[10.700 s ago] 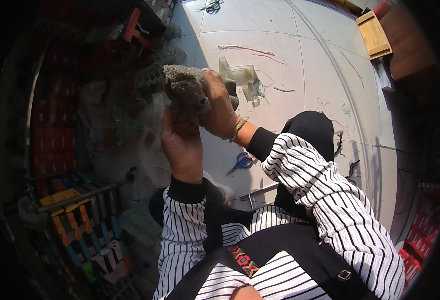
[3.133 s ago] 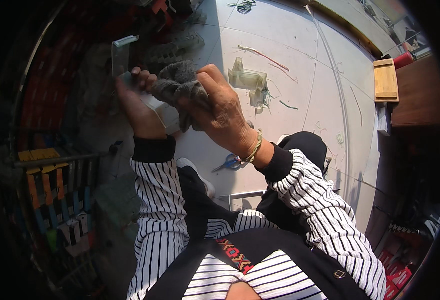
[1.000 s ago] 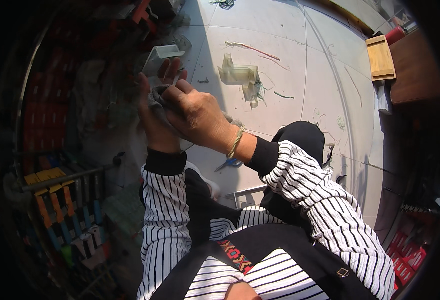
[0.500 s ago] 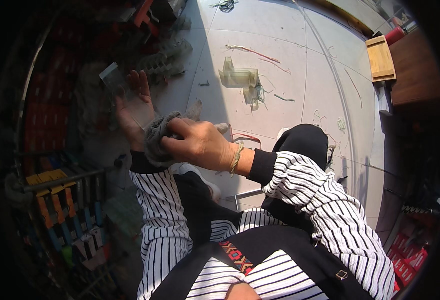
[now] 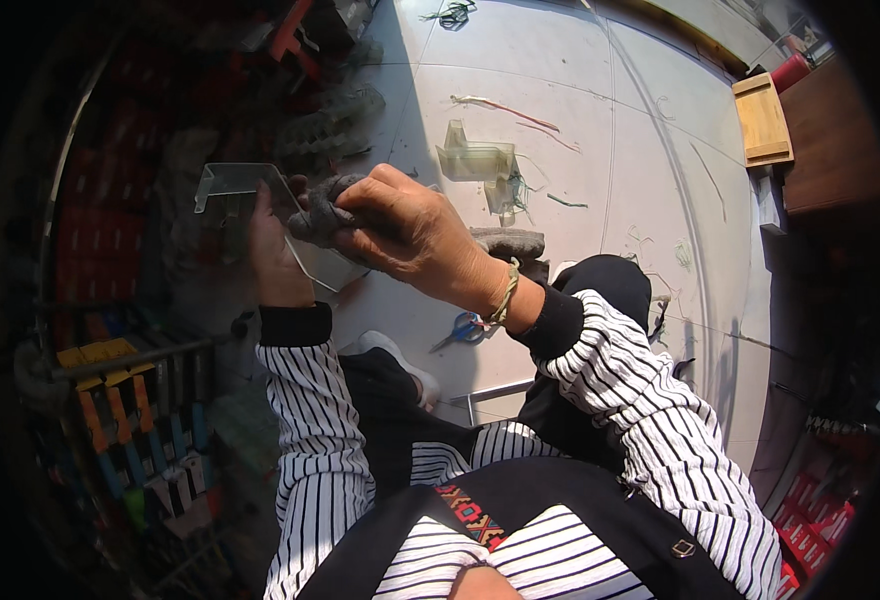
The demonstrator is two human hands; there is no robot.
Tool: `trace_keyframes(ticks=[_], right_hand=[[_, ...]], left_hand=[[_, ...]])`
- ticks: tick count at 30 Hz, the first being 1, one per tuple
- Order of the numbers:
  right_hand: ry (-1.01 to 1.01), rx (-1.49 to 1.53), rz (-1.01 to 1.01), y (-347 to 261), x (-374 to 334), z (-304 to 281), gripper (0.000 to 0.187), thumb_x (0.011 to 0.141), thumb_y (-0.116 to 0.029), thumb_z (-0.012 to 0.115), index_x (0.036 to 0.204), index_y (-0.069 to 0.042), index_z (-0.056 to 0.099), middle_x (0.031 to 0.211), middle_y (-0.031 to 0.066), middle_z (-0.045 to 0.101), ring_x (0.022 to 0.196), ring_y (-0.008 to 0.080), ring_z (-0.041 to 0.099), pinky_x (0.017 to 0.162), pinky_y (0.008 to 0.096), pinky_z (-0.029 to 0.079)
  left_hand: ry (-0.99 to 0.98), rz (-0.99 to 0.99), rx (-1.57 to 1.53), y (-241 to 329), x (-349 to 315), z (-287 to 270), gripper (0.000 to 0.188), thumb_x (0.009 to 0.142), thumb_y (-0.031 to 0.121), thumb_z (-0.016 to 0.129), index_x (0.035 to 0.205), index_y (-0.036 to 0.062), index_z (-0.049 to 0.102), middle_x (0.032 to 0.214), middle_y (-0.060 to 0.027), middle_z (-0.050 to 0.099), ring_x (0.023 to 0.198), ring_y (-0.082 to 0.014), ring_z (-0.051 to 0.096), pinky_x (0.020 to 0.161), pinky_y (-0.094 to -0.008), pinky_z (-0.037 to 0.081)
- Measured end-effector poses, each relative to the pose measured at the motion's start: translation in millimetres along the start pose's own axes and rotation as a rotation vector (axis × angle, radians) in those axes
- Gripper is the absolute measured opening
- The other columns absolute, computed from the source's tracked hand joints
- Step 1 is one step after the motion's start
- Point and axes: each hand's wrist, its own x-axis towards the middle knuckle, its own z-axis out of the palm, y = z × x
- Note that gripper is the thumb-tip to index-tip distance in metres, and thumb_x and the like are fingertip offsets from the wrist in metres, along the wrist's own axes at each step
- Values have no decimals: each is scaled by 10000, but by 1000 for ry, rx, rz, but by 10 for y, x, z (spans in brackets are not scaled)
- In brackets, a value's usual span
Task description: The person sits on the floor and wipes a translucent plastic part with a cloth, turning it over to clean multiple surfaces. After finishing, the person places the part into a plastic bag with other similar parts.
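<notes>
A clear plastic piece with bent edges (image 5: 238,178) is in my left hand (image 5: 278,250), which has its thumb up against the piece. Bunched in my right hand (image 5: 415,235) is a grey cloth (image 5: 322,210), pressed against the clear piece beside the left fingers. The cloth and the right hand partly hide the left fingers. Both hands are in front of me, left of the middle.
On the tiled floor lie more clear plastic pieces (image 5: 478,163), blue-handled scissors (image 5: 463,331), a grey cloth roll (image 5: 508,242) and string scraps (image 5: 515,110). A rack of orange and blue-handled tools (image 5: 125,400) stands left. A small wooden stool (image 5: 762,120) stands far right.
My right hand and the cloth have moved up from my left wrist to the clear piece. The piece has turned, showing its bent shape. The scissors have come into sight.
</notes>
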Motion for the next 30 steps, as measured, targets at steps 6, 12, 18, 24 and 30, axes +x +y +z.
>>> trace_keyframes(ticks=[6, 12, 18, 24, 30], right_hand=[[67, -74, -44, 128, -76, 308, 293, 784, -201, 693, 1019, -98, 552, 1016, 141, 528, 828, 360, 613, 697, 418, 520], [163, -152, 17, 290, 81, 351, 266, 826, -155, 662, 1045, -86, 528, 986, 132, 511, 827, 370, 600, 695, 428, 505], [416, -283, 62, 562, 270, 62, 208, 860, -123, 622, 1015, 4, 566, 954, 148, 593, 849, 268, 593, 751, 328, 472], [607, 109, 228, 576, 328, -114, 228, 906, -181, 628, 997, 21, 575, 859, 47, 631, 748, 95, 543, 689, 244, 472], [406, -216, 24, 280, 211, 129, 215, 843, -99, 649, 1026, -8, 584, 944, 122, 553, 853, 245, 608, 746, 301, 480]], left_hand=[[-219, 63, 426, -345, -95, -83, 434, 961, 311, 492, 1278, 25, 409, 1240, -123, 472, 1154, -204, 459, 988, -309, 374], [32, 50, 352, -597, -155, 322, 294, 983, 280, 436, 1162, 50, 479, 1060, -89, 543, 934, -163, 546, 808, -276, 454], [-68, -168, 380, -536, -180, 727, 263, 984, 327, 468, 943, 85, 563, 688, 9, 558, 488, -86, 514, 420, -216, 408], [31, 13, 489, -671, -187, 702, 317, 961, 389, 503, 852, 91, 516, 616, 5, 475, 455, -64, 422, 402, -201, 336], [153, 73, 625, -771, -140, 448, 239, 980, 273, 482, 893, 59, 542, 617, -10, 527, 410, -113, 473, 359, -240, 352]])
